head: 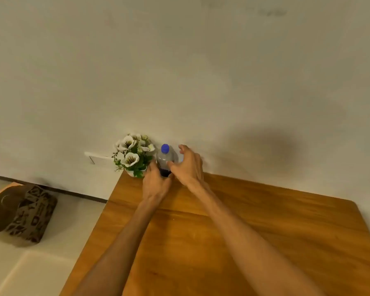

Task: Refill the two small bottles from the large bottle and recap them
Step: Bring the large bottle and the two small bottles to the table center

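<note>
On the floor at far left lies a patterned bag point(30, 212), well apart from the work. At the far left corner of the wooden table point(233, 231), against the wall, stands a small pot of white flowers point(132, 154), and just to its right a clear bottle point(165, 161) with a blue cap point(165, 148), upright, a little dark liquid showing low down.

The left hand point(156, 180) curls round the base of the bottle, fingers wrapped on its near side. The right hand point(188, 165) is beside the bottle's right flank with fingers spread and loosely bent; the thumb seems to touch the plastic, but whether the fingers hold anything cannot be told.

The step looks like taking hold of this bottle to bring it nearer. To do it well, the person should grip the body firmly with one hand, lift straight up clear of the flowers (the petals sit very close on the left), and set it down mid-table before touching the cap.

Whether this is the large bottle or a small one is hard to judge, since no other bottle is in view. Something pale shows behind the right hand's fingers, too blurred to name. The bottle's foot is hidden by the left hand.
</note>
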